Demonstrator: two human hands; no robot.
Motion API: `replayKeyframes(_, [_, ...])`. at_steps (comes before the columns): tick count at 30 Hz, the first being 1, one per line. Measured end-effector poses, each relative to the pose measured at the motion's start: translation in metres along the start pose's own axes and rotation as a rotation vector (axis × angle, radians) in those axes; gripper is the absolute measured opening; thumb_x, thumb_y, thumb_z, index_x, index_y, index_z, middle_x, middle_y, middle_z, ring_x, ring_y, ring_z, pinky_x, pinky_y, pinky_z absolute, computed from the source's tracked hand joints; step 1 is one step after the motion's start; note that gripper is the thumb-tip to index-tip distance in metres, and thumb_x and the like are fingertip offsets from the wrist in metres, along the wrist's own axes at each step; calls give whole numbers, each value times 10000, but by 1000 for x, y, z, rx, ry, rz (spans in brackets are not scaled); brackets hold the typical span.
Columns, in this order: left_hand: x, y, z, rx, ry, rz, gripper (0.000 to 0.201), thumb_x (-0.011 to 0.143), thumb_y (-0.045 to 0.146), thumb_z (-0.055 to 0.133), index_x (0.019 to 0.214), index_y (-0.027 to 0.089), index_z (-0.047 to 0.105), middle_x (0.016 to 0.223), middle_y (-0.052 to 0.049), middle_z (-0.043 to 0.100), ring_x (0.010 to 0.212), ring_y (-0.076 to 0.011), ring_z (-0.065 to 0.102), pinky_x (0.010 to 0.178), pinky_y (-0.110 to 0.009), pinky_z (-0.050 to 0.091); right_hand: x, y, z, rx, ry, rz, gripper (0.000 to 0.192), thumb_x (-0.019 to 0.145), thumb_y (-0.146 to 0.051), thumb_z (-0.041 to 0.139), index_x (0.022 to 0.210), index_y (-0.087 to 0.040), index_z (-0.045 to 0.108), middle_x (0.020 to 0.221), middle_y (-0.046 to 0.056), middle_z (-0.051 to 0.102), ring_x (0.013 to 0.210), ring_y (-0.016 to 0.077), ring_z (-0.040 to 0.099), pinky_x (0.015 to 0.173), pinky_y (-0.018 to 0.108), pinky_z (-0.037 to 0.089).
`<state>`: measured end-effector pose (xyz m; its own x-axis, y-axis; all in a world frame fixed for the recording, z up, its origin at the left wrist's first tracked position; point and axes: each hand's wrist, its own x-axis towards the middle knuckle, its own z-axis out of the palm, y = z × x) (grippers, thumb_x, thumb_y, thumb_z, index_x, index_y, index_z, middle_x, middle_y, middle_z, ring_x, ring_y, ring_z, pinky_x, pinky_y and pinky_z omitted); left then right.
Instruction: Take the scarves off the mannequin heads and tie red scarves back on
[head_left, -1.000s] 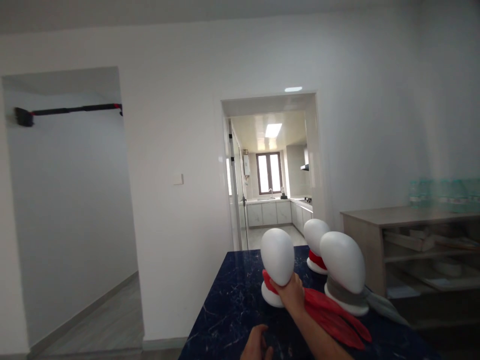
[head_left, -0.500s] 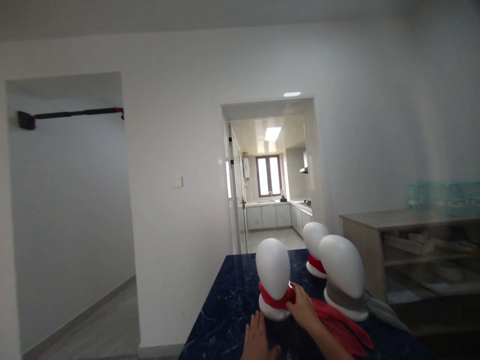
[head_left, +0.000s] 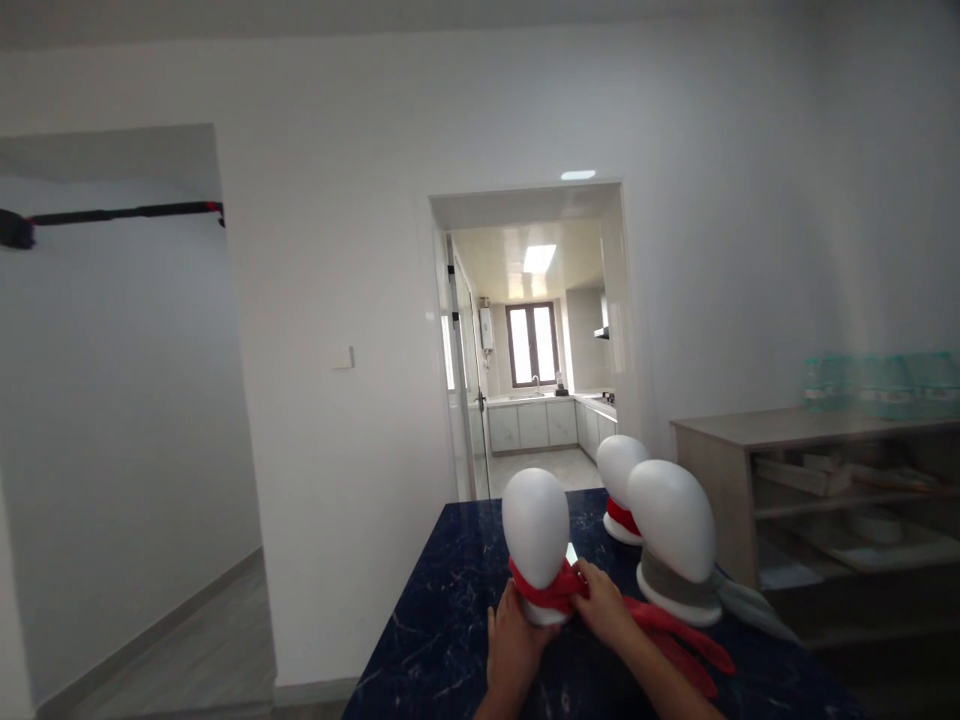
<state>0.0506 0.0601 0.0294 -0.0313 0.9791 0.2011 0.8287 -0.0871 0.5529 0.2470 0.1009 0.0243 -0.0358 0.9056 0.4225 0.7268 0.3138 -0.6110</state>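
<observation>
A white, featureless mannequin head [head_left: 535, 522] stands on the table before me with a red scarf [head_left: 547, 592] wrapped around its neck. My left hand [head_left: 516, 640] is closed around the left and front of the head's base, its fingertips by the scarf. On the other side, my right hand [head_left: 604, 606] pinches the scarf at the right of the neck. Red cloth [head_left: 679, 640] trails across the table beyond my right wrist; where it joins the neck is hidden.
To the right stand a mannequin head [head_left: 672, 515] with a grey scarf [head_left: 679, 590] and, behind it, another head [head_left: 621, 465] with a red wrap. The dark blue marbled table [head_left: 435, 600] carries them. A wooden shelf unit [head_left: 712, 460] holding bottles [head_left: 885, 385] is farther right.
My left hand has moved up from the table in front onto the head's base. The right hand stays at the scarf. The whole view has shifted slightly.
</observation>
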Motion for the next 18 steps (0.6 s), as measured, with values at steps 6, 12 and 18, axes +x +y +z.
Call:
replayKeyframes(6, [7, -8, 7, -36, 87, 43, 891, 751, 446, 715, 1556, 196, 426, 1633, -151, 497, 1518, -324, 428, 1291, -518, 204, -28, -18, -16, -103, -36, -21, 138, 820, -217, 590, 904, -227, 700, 1061, 71, 736, 1052, 284, 638, 967, 389, 414])
replayKeyframes(12, [6, -8, 8, 14, 62, 49, 822, 822, 463, 640, 1563, 185, 419, 1670, -161, 441, 1557, -318, 368, 1290, -519, 228, -80, -25, -29, -128, -113, -52, 241, 809, -200, 594, 1016, -243, 709, 1174, 79, 758, 1192, 299, 639, 1208, 480, 309])
replayKeyframes(18, [7, -12, 12, 54, 47, 30, 696, 909, 321, 525, 1581, 176, 416, 1678, -146, 436, 1566, -285, 357, 1312, -482, 187, -127, -10, -39, -59, -140, 53, 178, 759, -260, 704, 918, -332, 741, 1065, 68, 804, 1117, 355, 716, 1209, 575, 386])
